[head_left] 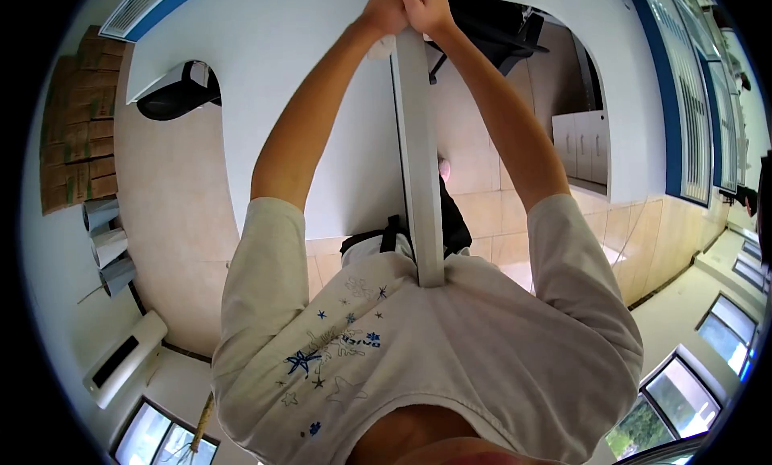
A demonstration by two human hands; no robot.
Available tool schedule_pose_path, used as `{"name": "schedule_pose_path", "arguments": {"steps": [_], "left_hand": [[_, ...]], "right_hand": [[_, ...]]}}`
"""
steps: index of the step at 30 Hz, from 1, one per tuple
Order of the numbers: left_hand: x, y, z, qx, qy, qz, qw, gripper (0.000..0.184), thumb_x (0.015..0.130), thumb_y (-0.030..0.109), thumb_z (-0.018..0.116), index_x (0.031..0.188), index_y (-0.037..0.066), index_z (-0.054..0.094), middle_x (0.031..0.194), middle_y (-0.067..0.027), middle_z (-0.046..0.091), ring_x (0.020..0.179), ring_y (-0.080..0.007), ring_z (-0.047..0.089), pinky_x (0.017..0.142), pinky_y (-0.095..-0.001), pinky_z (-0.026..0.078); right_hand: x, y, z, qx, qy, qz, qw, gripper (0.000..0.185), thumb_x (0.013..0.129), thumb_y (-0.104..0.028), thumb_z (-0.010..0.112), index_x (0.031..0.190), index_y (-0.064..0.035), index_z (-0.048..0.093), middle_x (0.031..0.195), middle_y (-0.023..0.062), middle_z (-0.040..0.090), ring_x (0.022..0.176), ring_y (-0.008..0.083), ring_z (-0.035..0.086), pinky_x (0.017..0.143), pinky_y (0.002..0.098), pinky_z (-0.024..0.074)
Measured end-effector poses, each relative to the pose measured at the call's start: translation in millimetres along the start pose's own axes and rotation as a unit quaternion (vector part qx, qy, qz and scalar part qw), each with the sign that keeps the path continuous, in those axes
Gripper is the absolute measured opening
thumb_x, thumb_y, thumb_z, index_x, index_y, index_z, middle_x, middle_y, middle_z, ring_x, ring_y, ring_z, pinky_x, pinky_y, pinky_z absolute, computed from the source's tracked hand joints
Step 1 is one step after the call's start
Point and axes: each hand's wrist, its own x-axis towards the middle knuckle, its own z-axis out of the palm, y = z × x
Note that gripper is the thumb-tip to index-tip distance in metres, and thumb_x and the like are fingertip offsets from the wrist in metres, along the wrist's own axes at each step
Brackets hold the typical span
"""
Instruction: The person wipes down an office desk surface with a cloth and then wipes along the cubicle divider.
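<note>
My left hand (386,13) and my right hand (426,6) are together at the top edge of the view, fingers closed and pressed against each other. The frame cuts off part of them, and whatever may be inside is hidden. Just below them runs a long pale grey bar (420,159), its near end against my shirt (450,336). A small whitish thing (379,48), too unclear to name, shows beneath my left hand beside the bar.
White surfaces (314,167) flank the bar. A black chair (498,34) stands at upper right, near white cabinets (581,143). Another black seat (173,95) is at upper left. Stacked brown cartons (80,135) and a white wall unit (126,359) line the left side.
</note>
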Motion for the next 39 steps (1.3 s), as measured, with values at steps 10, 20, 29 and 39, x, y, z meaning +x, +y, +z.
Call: {"name": "schedule_pose_path", "arguments": {"steps": [10,20,29,39], "left_hand": [[-66,129,3,-0.018,-0.055,-0.031,0.998,0.023,0.083,0.024,0.068,0.1,0.008,0.068,0.105,-0.0141,0.07,0.102,-0.0343,0.066,0.087,-0.0484,0.052],[-206,341,15,-0.146,-0.13,-0.218,0.956,0.02,0.093,0.027,0.064,0.099,0.008,0.069,0.099,-0.009,0.071,0.091,-0.0249,0.068,0.08,-0.0436,0.055],[-197,349,7,-0.123,-0.175,-0.169,0.962,0.025,0.094,0.03,0.059,0.102,0.008,0.069,0.1,-0.0106,0.072,0.094,-0.0261,0.069,0.082,-0.042,0.055],[-96,255,-22,-0.069,-0.111,-0.108,0.985,0.014,0.066,0.023,0.071,0.073,0.01,0.068,0.08,-0.0067,0.071,0.078,-0.0303,0.069,0.068,-0.0415,0.053]], "right_hand": [[-98,-97,-28,-0.016,-0.012,0.038,0.999,0.023,0.086,-0.02,0.055,0.092,-0.0101,0.075,0.091,0.0151,0.074,0.086,0.0372,0.069,0.083,0.0417,0.0545],[-250,-239,-78,-0.013,-0.068,0.002,0.998,0.031,0.074,-0.01,0.058,0.101,-0.0019,0.07,0.107,0.0133,0.074,0.105,0.0339,0.069,0.094,0.0423,0.0478],[-252,-233,-75,-0.004,-0.077,0.008,0.997,0.044,0.068,-0.024,0.056,0.099,0.0023,0.071,0.107,0.018,0.076,0.099,0.0361,0.072,0.09,0.0423,0.0502],[-163,-151,-53,0.007,-0.042,-0.026,0.999,0.042,0.066,-0.014,0.058,0.102,0.0,0.073,0.102,0.0168,0.076,0.094,0.0353,0.072,0.086,0.038,0.052]]}}
